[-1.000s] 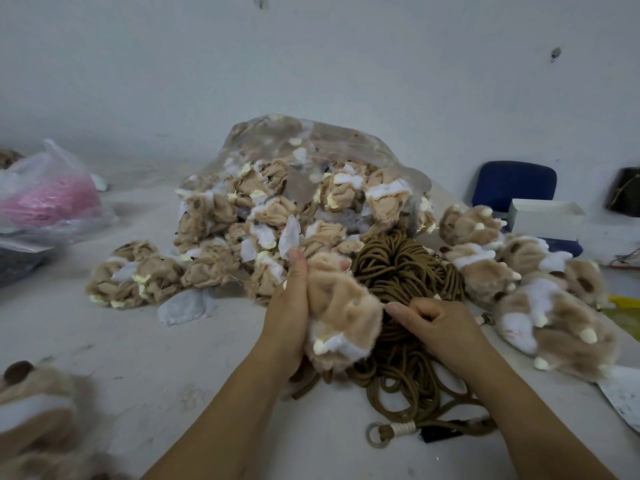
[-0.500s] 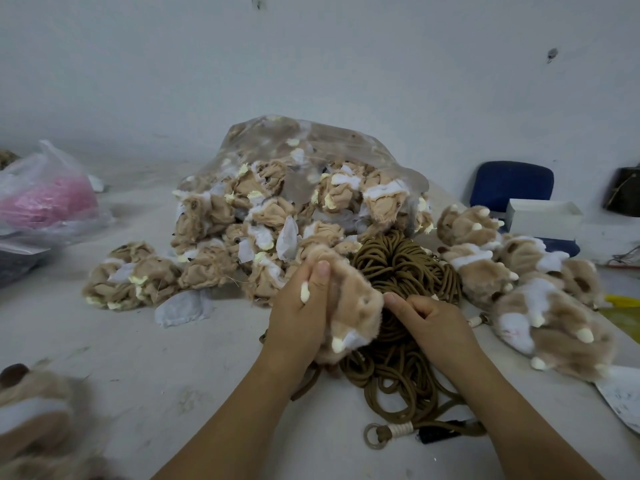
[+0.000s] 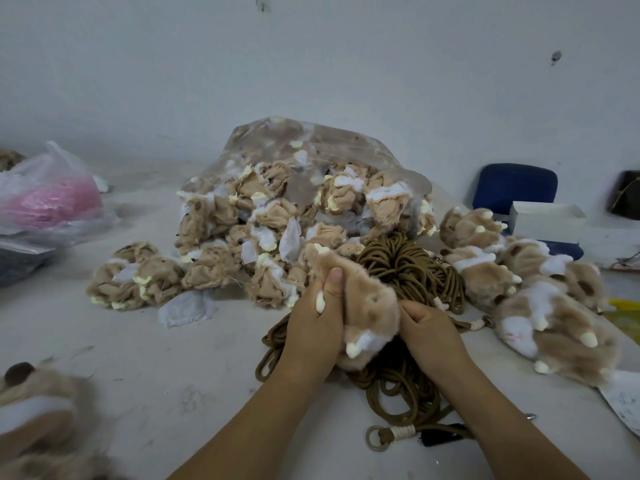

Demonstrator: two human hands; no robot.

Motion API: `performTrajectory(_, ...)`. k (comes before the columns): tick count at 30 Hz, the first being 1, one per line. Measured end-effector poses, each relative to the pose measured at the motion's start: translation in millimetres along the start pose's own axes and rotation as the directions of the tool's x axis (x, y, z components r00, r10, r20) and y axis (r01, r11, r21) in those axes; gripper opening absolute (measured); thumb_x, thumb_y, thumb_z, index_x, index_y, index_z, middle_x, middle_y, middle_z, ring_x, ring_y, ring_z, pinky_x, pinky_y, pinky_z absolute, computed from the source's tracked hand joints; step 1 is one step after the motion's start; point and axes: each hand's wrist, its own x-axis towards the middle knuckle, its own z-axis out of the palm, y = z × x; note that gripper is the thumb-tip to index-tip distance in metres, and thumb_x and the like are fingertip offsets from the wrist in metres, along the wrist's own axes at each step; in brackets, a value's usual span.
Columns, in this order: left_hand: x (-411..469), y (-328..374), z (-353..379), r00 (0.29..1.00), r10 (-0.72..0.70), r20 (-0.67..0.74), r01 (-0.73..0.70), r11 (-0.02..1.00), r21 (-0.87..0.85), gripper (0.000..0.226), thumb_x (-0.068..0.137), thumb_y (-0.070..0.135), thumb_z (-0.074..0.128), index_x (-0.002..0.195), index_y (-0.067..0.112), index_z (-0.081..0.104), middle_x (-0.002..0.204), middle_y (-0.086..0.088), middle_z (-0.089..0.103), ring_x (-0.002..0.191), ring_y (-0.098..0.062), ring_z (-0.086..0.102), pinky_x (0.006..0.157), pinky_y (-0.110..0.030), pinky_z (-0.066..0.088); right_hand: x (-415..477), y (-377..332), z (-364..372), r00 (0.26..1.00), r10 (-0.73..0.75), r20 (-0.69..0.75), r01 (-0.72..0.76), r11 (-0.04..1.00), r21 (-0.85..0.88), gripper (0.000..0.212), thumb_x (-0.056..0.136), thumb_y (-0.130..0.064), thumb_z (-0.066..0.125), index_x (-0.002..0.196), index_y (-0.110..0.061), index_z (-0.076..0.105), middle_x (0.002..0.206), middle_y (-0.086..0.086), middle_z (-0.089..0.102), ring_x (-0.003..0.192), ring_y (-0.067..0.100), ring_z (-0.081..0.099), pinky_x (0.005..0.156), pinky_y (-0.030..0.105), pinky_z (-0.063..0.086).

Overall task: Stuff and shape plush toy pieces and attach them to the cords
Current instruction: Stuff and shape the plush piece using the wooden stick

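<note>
A tan and white plush paw piece [image 3: 369,308] with cream claws is squeezed between both hands, just above a bundle of brown cords [image 3: 408,268]. My left hand [image 3: 317,323] grips its left side, thumb up and a claw poking out between the fingers. My right hand [image 3: 429,327] pinches its right edge with curled fingers. Behind them a clear plastic bag [image 3: 311,150] spills several unstuffed, inside-out paw pieces [image 3: 221,244]. Shaped furry paws [image 3: 540,299] lie in a heap to the right.
A metal ring with a white-wrapped cord end [image 3: 388,436] lies at the front of the table [image 3: 173,375]. A pink-filled plastic bag [image 3: 52,199] sits far left, a blue chair [image 3: 516,185] and white box [image 3: 547,218] far right, blurred plush [image 3: 38,420] bottom left.
My right hand moved left off the cords and now pinches the paw piece. My left hand shifted its grip around the piece, squeezing it narrower.
</note>
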Motion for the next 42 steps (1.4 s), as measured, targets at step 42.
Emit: performTrajectory(42,16,-3,-11,0.962,-0.236,-0.139,0.208,0.960,-0.190,0.035,0.097,0.047,0.055,0.076,0.025,0.072,0.079,-0.001,0.074,0.081,-0.017,0.071,0.075,-0.035,0.057,8,5,-11,0.984,-0.140,-0.108,0.064,0.854,-0.516,0.071,0.065,-0.087,0.022,0.053,-0.020,0.043,0.049,-0.002,0.048,0.049,0.009,0.048,0.049,0.032,0.038)
